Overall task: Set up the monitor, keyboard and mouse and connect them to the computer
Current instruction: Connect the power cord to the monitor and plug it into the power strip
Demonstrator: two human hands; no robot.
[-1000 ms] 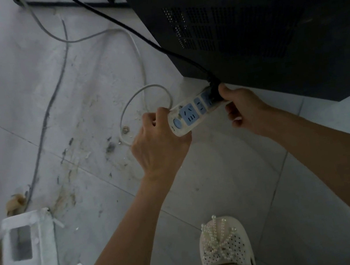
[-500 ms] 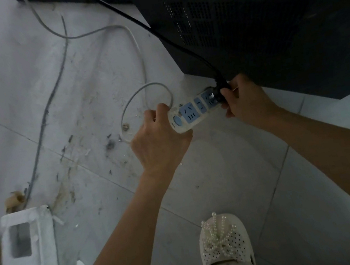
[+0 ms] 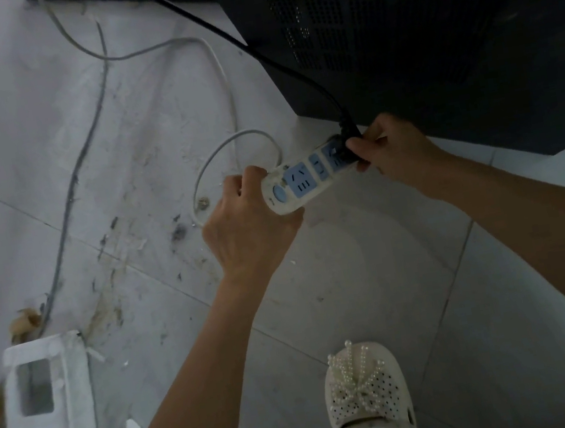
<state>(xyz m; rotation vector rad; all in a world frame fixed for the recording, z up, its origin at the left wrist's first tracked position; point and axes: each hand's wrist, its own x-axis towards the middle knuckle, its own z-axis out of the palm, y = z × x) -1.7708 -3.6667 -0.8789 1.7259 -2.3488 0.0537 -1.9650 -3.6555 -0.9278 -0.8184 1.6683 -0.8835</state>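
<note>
Dirty tile floor point(image 3: 343, 297), computer case point(image 3: 428, 21) far right.
Left hand point(image 3: 245, 223) grips power strip point(image 3: 308, 177); right hand point(image 3: 393, 150) pinches black plug point(image 3: 349, 142) at its far socket.

Dim, cool bluish light, floor point(image 3: 340, 279) brighter at left, computer case point(image 3: 428, 21) nearly black, wide-angle bending at edges
</note>
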